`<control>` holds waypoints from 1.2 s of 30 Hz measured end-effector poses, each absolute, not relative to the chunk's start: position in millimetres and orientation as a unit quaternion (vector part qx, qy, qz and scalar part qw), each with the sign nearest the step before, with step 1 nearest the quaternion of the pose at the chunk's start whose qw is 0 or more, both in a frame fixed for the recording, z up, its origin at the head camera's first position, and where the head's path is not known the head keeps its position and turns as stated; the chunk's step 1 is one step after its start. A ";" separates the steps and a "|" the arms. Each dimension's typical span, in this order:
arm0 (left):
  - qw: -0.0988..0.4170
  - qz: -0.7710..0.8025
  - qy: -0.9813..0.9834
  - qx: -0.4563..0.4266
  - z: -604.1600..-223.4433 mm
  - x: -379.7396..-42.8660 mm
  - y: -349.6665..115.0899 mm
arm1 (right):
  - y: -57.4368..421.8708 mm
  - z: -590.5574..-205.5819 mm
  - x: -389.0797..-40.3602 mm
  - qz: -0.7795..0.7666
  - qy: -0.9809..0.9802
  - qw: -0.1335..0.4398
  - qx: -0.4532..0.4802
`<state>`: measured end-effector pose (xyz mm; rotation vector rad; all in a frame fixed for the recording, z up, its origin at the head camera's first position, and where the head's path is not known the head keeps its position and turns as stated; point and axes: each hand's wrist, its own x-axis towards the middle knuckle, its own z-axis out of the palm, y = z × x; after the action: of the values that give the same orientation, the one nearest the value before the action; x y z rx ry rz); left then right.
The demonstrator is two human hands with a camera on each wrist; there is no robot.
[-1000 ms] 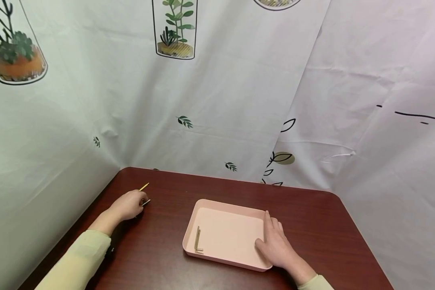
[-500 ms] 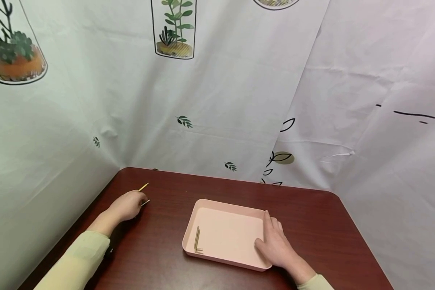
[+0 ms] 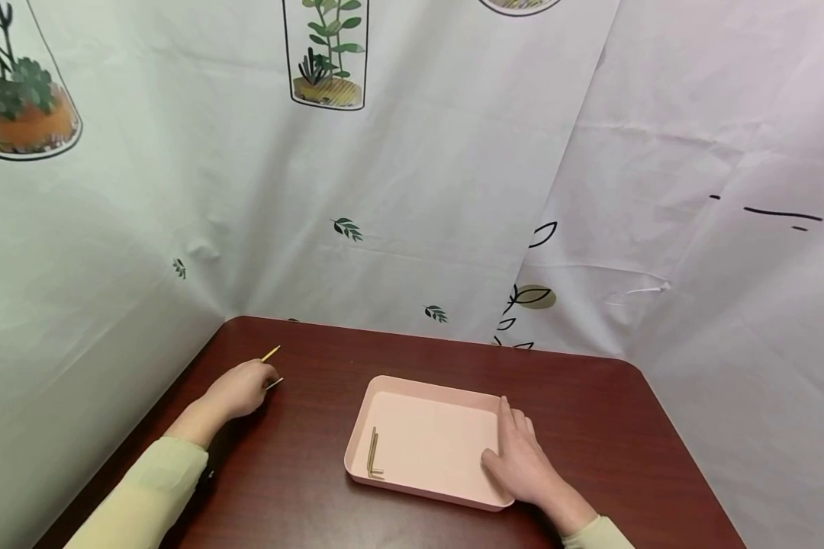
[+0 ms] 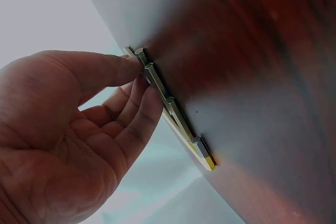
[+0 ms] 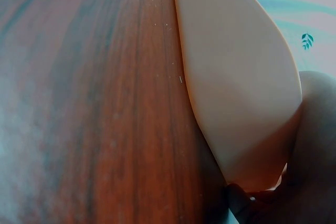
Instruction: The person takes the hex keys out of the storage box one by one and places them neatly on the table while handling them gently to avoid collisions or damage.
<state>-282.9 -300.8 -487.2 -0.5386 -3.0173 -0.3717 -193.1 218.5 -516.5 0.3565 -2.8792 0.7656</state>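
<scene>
In the head view my left hand (image 3: 239, 389) is at the table's far left, its fingers curled downward. The left wrist view shows that thumb and fingertips pinching at a row of metal hex keys (image 4: 156, 81) lying close together on the table. A thin yellow stick (image 3: 271, 354) pokes out beyond the hand; its kind is unclear. My right hand (image 3: 524, 465) grips the right side of a pink tray (image 3: 426, 496), thumb inside the rim. Two L-shaped brassy hex keys (image 3: 372, 454) lie along the tray's left wall.
The dark red wooden table (image 3: 302, 488) has rounded far corners. Behind and beside it hangs a white cloth (image 3: 412, 191) printed with plants, close to the table's far edge. Bare tabletop lies between the left hand and the tray.
Both hands, the tray and the hex keys in it keep their places. Only a slight shift of the head view shows.
</scene>
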 end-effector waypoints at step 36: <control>0.085 -0.140 -0.970 -0.182 -479.6 -280.2 -296.7 | 218.1 -516.8 -193.4 0.257 -0.957 0.067 0.117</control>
<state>-280.2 -296.7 -479.6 -0.5438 -2.8920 -0.4174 -193.4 218.1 -516.8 0.3517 -2.8833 0.7759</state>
